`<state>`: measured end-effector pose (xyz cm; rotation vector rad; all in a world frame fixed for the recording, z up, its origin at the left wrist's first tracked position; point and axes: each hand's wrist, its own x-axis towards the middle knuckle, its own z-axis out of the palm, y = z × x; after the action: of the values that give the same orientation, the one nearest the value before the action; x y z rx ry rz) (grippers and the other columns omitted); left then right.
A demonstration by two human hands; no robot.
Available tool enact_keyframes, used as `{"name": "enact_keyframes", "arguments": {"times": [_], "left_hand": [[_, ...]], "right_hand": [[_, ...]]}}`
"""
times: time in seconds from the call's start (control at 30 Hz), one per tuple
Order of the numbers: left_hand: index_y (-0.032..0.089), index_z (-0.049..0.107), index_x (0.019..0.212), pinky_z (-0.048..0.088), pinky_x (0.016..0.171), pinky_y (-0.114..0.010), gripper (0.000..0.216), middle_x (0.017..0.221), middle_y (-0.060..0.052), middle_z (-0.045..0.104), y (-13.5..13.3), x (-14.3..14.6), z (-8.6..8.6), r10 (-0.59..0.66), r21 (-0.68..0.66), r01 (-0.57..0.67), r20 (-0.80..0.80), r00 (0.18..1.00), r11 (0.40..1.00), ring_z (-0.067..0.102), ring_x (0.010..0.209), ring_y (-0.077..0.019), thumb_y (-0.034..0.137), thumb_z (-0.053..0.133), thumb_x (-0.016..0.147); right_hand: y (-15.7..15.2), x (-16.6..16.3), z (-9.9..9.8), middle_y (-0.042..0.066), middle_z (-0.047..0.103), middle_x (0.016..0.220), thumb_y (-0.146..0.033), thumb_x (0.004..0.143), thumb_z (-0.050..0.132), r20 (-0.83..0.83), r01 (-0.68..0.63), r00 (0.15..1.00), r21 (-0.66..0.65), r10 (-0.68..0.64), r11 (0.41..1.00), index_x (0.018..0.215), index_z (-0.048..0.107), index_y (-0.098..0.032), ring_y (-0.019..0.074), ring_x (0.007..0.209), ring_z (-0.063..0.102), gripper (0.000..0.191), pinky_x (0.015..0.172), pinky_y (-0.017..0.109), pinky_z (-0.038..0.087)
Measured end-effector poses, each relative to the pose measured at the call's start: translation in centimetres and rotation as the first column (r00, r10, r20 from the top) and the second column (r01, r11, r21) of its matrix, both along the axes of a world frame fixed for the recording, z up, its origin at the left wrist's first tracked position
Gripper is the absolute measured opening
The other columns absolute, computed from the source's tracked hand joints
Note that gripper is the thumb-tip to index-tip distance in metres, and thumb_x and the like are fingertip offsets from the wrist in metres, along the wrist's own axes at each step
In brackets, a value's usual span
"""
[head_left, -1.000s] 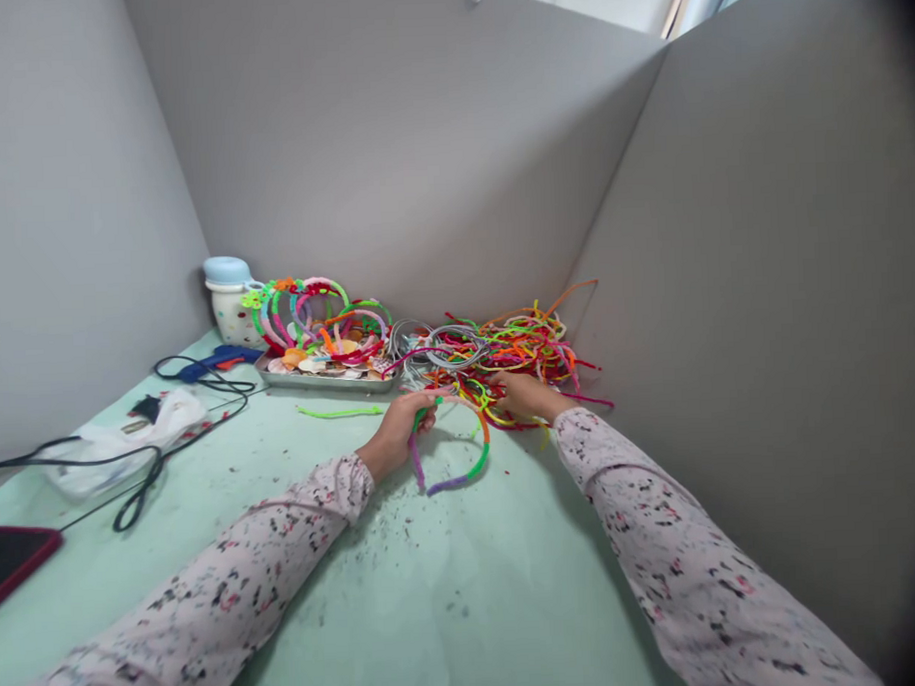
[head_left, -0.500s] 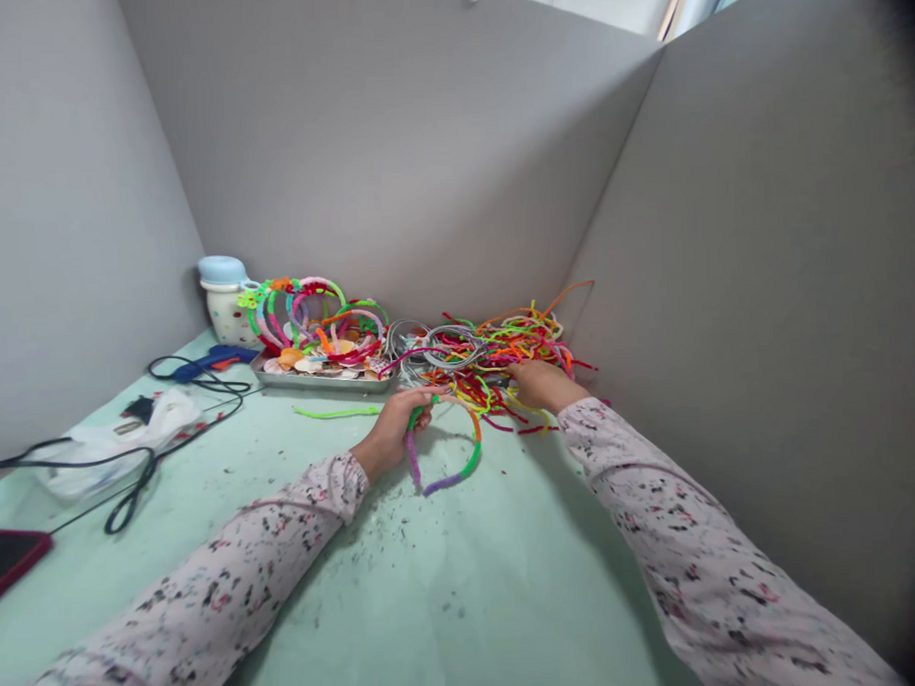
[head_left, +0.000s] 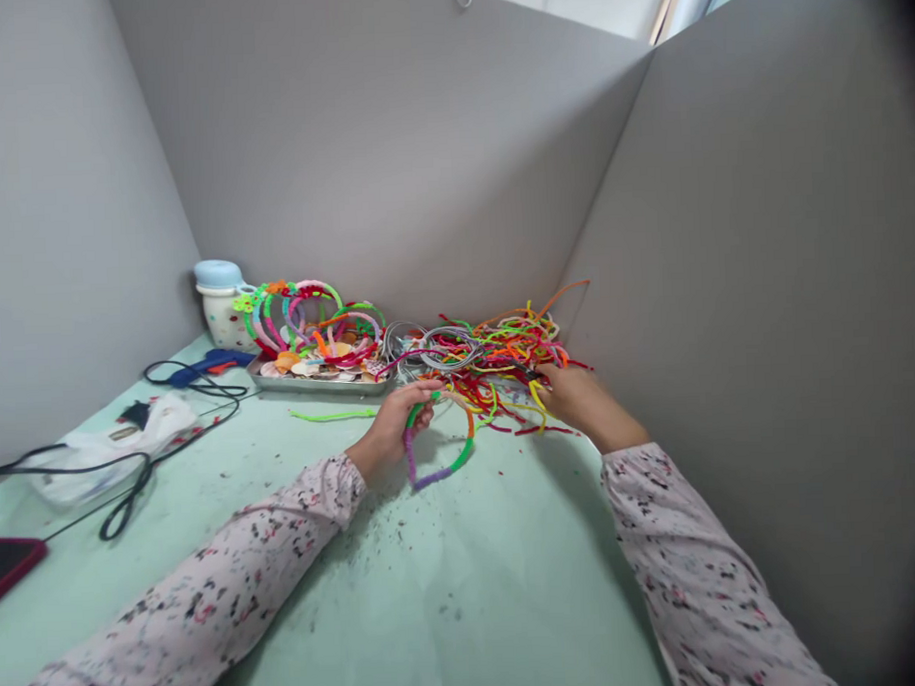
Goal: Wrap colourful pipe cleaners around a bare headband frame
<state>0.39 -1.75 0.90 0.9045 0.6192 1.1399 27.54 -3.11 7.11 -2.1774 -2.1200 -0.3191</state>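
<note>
My left hand [head_left: 401, 425] is closed around the upper left of a headband [head_left: 461, 455] wrapped in coloured pipe cleaner. Green, purple, orange and pale sections show along its curve, which hangs just over the table. My right hand [head_left: 580, 399] is at the front right of a tangled heap of pipe cleaners [head_left: 502, 336]. Its fingers are closed on a small dark tool [head_left: 532, 373] whose kind I cannot make out. Yellow and red strands lie right beside these fingers. Bare metal headbands [head_left: 452, 350] rest on the heap's left side.
Left of the heap, a metal tray [head_left: 316, 386] holds shells and finished colourful headbands [head_left: 306, 303]. Behind it stands a blue-lidded cup [head_left: 222, 306]. A blue glue gun [head_left: 210, 365], black cable [head_left: 139, 484], plastic bag [head_left: 116, 445] and dark red-edged phone [head_left: 11, 569] lie leftward. Grey partitions surround the table.
My right hand has drawn back slightly toward the right, and the dark tool now shows in its fingers. The left hand keeps its hold on the headband, which has turned a little.
</note>
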Motion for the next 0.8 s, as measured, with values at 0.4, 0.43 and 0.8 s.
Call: {"name": "enact_keyframes", "arguments": {"times": [0.4,0.43,0.8], "left_hand": [[0.014,0.057,0.087,0.039,0.044,-0.016,0.023,0.062,0.002,0.055,-1.1,0.3,1.6,0.016,-0.037,-0.013,0.077,0.997,0.999,0.047,0.046,-0.0065,0.01,0.06,0.064],[0.014,0.057,0.087,0.039,0.044,-0.016,0.023,0.064,0.001,0.056,-1.2,0.3,1.7,0.018,-0.039,-0.015,0.08,0.997,0.999,0.047,0.046,-0.0062,0.01,0.059,0.065],[0.015,0.056,0.087,0.035,0.044,-0.018,0.028,0.056,0.003,0.05,-2.0,1.0,2.6,0.006,-0.046,0.001,0.155,0.988,0.999,0.044,0.046,-0.0081,0.006,0.055,0.061]], "right_hand": [[-2.9,-5.6,-0.8,0.007,0.064,0.097,-0.043,0.077,0.065,-0.396,-0.406,0.768,0.306,0.503,0.861,0.119,0.052,-0.017,0.0181,0.08,0.059,0.051,0.07,0.027,0.043],[-3.3,-6.1,-0.8,0.007,0.064,0.098,-0.043,0.078,0.064,-0.387,-0.419,0.769,0.294,0.508,0.859,0.118,0.053,-0.017,0.0183,0.081,0.059,0.049,0.07,0.027,0.043],[-4.6,-8.4,-1.3,0.007,0.065,0.108,-0.033,0.083,0.06,-0.233,-0.448,0.839,0.217,0.492,0.867,0.12,0.051,-0.022,0.0207,0.093,0.061,0.04,0.075,0.028,0.044]]}}
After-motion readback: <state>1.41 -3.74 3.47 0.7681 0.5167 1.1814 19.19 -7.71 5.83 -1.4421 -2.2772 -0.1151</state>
